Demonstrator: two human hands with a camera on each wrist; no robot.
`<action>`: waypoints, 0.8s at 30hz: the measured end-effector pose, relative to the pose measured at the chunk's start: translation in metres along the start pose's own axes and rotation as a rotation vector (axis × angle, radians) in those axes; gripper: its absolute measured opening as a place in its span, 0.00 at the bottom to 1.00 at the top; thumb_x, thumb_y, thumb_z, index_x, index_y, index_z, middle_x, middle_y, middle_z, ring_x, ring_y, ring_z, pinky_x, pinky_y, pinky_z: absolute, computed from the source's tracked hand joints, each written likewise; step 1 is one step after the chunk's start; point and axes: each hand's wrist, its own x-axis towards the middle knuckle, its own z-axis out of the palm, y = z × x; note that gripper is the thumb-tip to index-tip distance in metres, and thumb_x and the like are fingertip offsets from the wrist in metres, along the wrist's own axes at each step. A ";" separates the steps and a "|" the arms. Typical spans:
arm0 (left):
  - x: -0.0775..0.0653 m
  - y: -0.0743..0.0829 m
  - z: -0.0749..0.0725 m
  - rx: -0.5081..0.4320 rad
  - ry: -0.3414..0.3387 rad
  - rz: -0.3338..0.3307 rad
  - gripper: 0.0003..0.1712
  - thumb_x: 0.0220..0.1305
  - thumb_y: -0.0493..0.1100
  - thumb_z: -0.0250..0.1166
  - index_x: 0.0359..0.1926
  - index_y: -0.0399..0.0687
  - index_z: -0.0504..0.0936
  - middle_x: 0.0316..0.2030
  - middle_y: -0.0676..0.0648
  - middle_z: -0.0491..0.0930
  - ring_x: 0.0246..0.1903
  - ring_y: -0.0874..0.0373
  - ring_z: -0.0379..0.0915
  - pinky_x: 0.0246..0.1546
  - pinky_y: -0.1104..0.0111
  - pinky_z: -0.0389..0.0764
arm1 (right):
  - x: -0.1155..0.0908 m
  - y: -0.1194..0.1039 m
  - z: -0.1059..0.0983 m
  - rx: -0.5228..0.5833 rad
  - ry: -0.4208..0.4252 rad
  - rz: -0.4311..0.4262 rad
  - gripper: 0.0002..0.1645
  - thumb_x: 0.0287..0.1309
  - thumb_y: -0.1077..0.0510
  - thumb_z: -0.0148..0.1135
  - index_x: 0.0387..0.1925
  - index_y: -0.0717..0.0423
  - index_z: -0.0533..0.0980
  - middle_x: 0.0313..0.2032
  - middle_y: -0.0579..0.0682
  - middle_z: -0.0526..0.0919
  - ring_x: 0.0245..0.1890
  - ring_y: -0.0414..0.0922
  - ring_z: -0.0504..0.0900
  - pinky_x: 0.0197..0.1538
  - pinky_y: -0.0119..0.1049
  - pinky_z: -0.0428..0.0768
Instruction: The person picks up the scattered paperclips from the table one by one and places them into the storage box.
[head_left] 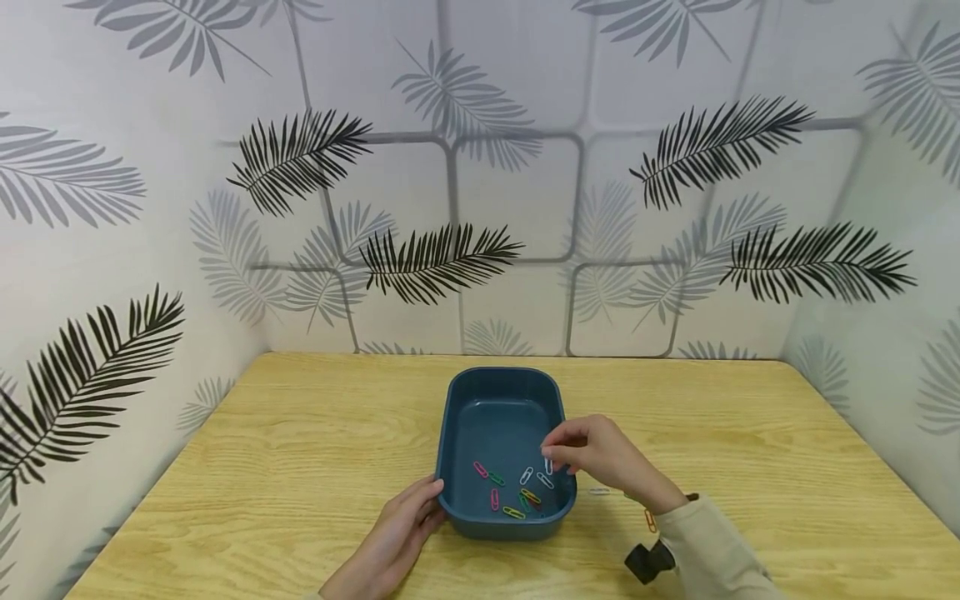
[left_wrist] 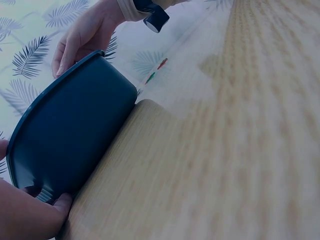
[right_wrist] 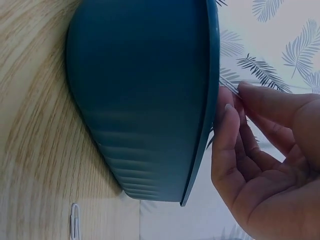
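A dark blue rectangular tub (head_left: 502, 530) stands on the wooden table, with several coloured paper clips scattered over the near part of its floor. My left hand (head_left: 405, 525) grips its near left corner, thumb at the rim and fingers against the outer wall. Over the right rim, my right hand (head_left: 600, 454) pinches a white paper clip (right_wrist: 229, 84) between thumb and fingertips. Inside the tub lie a pink clip (head_left: 494, 499), a yellow clip (head_left: 513, 512) and a white clip (head_left: 527, 476), among others.
On the table (head_left: 315, 450) right of the tub lie a white paper clip (head_left: 599, 492) and a red paper clip (head_left: 650, 521), close to the right forearm. A black strapped device (head_left: 649, 562) sits at the right wrist. Behind the table rises a leaf-patterned wall (head_left: 517, 200).
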 end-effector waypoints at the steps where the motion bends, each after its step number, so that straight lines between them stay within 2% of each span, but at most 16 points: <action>1: 0.000 0.000 0.000 -0.001 0.000 0.000 0.36 0.73 0.48 0.55 0.69 0.26 0.57 0.65 0.36 0.63 0.61 0.53 0.63 0.63 0.62 0.66 | 0.000 0.000 0.000 0.000 0.000 0.002 0.09 0.62 0.60 0.64 0.36 0.63 0.83 0.28 0.48 0.83 0.30 0.51 0.81 0.32 0.42 0.84; 7: 0.002 -0.001 0.000 0.004 0.001 0.003 0.36 0.73 0.48 0.54 0.69 0.24 0.55 0.66 0.34 0.62 0.61 0.52 0.63 0.64 0.60 0.65 | 0.000 0.001 0.000 0.014 0.002 -0.002 0.09 0.62 0.61 0.63 0.38 0.65 0.83 0.32 0.53 0.84 0.31 0.50 0.82 0.32 0.39 0.83; 14: 0.002 -0.001 0.001 0.012 -0.002 0.001 0.37 0.74 0.47 0.53 0.69 0.24 0.53 0.67 0.32 0.59 0.63 0.51 0.62 0.65 0.59 0.64 | -0.001 0.001 -0.003 -0.004 0.005 -0.011 0.09 0.63 0.61 0.62 0.39 0.63 0.83 0.33 0.56 0.84 0.32 0.49 0.83 0.35 0.51 0.84; 21: 0.000 0.000 0.001 0.002 0.011 -0.005 0.35 0.74 0.47 0.54 0.68 0.25 0.56 0.63 0.36 0.65 0.58 0.54 0.66 0.62 0.62 0.68 | -0.002 0.006 -0.013 -0.024 0.019 0.001 0.13 0.64 0.57 0.62 0.42 0.64 0.83 0.32 0.52 0.85 0.32 0.46 0.82 0.36 0.48 0.83; 24: -0.001 0.000 0.002 -0.001 0.019 -0.006 0.34 0.73 0.47 0.54 0.68 0.26 0.58 0.62 0.37 0.67 0.57 0.55 0.67 0.61 0.63 0.69 | -0.001 0.009 -0.019 -0.026 0.021 -0.005 0.14 0.65 0.57 0.61 0.44 0.65 0.82 0.33 0.53 0.85 0.34 0.50 0.83 0.36 0.49 0.83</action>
